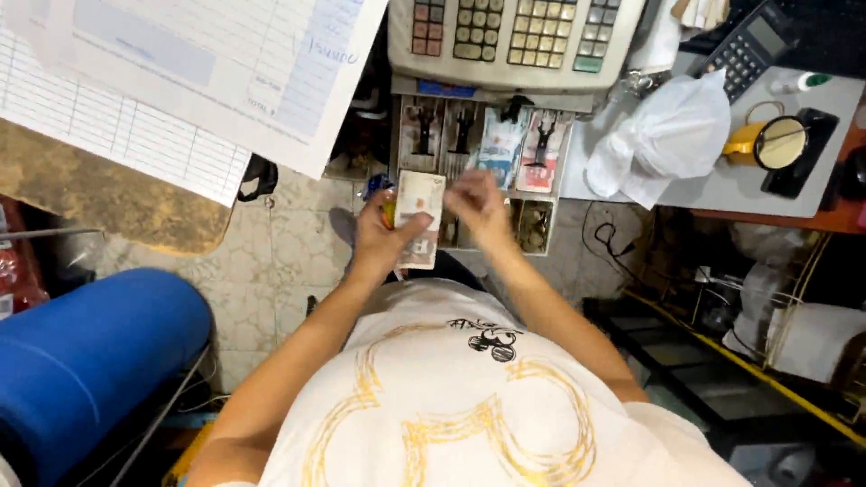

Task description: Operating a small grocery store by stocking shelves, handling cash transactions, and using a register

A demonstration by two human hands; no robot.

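Left hand [379, 242] grips a flat stack of paper banknotes [420, 216]; blurred right hand [478, 206], grip unclear, hovers beside the open compartmented cash drawer [532, 225].

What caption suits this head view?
Left hand holds banknotes; right hand hovers over the open cash drawer.

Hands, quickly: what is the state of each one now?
Left hand: closed on a stack of banknotes.
Right hand: blurred above the open cash drawer; grip cannot be told.
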